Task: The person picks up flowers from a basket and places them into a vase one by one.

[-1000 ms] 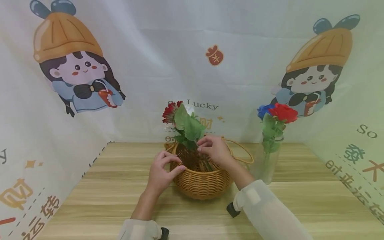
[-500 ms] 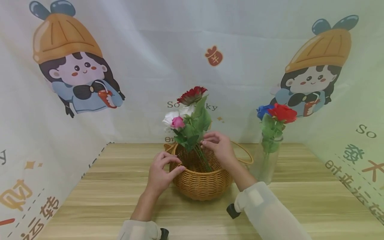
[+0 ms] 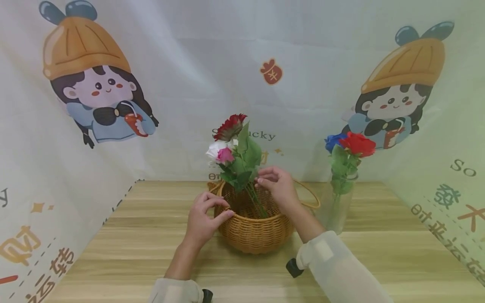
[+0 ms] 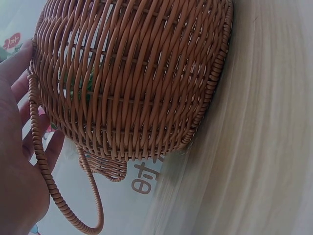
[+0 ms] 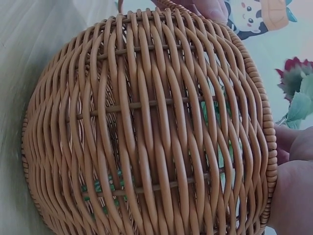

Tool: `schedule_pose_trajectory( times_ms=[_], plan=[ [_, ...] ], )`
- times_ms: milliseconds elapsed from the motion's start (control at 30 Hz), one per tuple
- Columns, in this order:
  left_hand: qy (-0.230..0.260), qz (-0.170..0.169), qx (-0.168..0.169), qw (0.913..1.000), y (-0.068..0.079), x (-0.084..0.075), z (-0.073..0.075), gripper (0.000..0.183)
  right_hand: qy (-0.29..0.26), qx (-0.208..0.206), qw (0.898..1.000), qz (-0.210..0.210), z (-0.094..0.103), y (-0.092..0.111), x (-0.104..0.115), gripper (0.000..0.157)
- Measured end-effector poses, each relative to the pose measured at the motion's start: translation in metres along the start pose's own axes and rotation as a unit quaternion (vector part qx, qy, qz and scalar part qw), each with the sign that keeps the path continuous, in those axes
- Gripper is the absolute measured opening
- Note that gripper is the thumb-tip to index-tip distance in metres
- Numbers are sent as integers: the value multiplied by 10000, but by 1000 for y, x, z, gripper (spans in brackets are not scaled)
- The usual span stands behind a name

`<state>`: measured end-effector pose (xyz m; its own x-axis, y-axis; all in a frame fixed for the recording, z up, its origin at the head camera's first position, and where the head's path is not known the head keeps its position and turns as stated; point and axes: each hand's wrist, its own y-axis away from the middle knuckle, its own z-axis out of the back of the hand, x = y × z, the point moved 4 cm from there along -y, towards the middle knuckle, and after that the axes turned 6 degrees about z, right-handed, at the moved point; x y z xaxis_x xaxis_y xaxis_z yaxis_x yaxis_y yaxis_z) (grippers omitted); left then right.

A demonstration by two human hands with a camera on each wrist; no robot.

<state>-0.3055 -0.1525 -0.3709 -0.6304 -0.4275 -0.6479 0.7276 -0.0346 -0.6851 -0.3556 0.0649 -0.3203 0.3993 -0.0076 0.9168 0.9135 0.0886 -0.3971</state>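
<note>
A round wicker basket stands on the table, with artificial flower stems leaning inside it. Above its rim show a dark red, many-petalled flower, a white rose, a small pink rose and green leaves. My left hand pinches the near-left rim between thumb and fingers; the left wrist view shows this hand by the looped handle. My right hand is over the basket's right side, fingers loosely bent next to the leaves and stems. Whether a fingertip touches a leaf is unclear.
Right of the basket, a clear glass vase holds a blue rose and a red rose. The wooden table meets a printed cloth backdrop behind and at both sides.
The dark red flower has turned and risen from its lower left tilt, then tipped slightly left again. The white and pink roses have come into view. My right hand has shifted slightly right, off the stem.
</note>
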Motion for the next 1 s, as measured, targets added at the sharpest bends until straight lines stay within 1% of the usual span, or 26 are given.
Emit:
schedule_pose_trajectory(
  times_ms=[133, 200, 467, 567, 667, 800, 867, 1000],
  plan=[
    [-25, 13, 1, 10000, 2, 1, 1, 20, 89, -156, 9998, 19, -1, 2, -2, 17],
    [-34, 13, -1, 10000, 3, 1, 1, 19, 227, -204, 9995, 30, -1, 2, -2, 17],
    [8, 10, 4, 10000, 1, 3, 0, 18, 805, -235, 9965, 37, -1, 1, 1, 16],
    [13, 10, 8, 10000, -1, 2, 0, 18, 940, -237, 9953, 84, 0, 1, 3, 17],
    [10, 1, 24, 10000, -2, 1, 0, 18, 1250, -208, 9917, 229, -1, 2, 6, 17],
    [15, -39, -2, 10000, -1, 2, 0, 18, 1810, -138, 9819, 532, -2, 3, 9, 17],
    [13, -71, -22, 10000, -1, 2, 1, 18, 1947, -120, 9787, 646, -2, 3, 10, 17],
    [2, -122, -35, 9999, 0, 1, 0, 18, 1986, -160, 9767, 796, -2, 3, 10, 18]
  ],
)
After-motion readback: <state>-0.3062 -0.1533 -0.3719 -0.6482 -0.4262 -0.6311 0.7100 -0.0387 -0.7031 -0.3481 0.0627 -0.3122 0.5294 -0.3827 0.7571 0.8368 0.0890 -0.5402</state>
